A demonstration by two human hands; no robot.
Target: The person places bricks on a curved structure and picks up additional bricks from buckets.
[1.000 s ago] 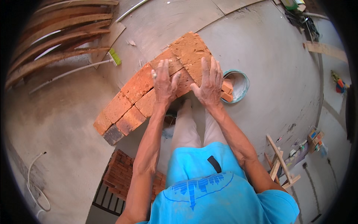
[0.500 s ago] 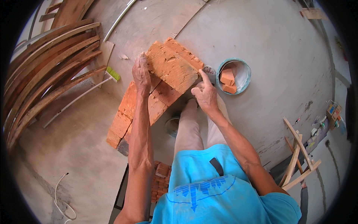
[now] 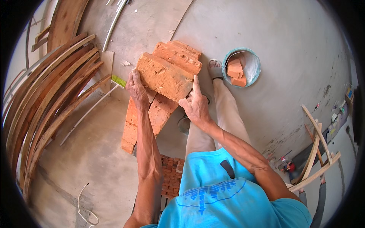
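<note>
An orange brick (image 3: 164, 78) is grasped between my two hands, my left fingers (image 3: 133, 83) around one end and my right fingers (image 3: 196, 86) at the other, index finger stretched along its corner. Whether it touches the slanting row of bricks (image 3: 161, 112) beneath, I cannot tell; my left forearm (image 3: 147, 142) hides part of that row. Just beyond my fingers, more bricks (image 3: 178, 57) block the far side. Right of my right fingers, past my sandalled foot (image 3: 215, 69), a teal bucket (image 3: 254, 68) holds brick pieces (image 3: 234, 69). Left of my left fingers, a green-bristled broom (image 3: 118, 80) reaches close, with curved boards (image 3: 57, 102) crowding behind it. Well off to the lower right stands a wooden frame (image 3: 316, 149).
</note>
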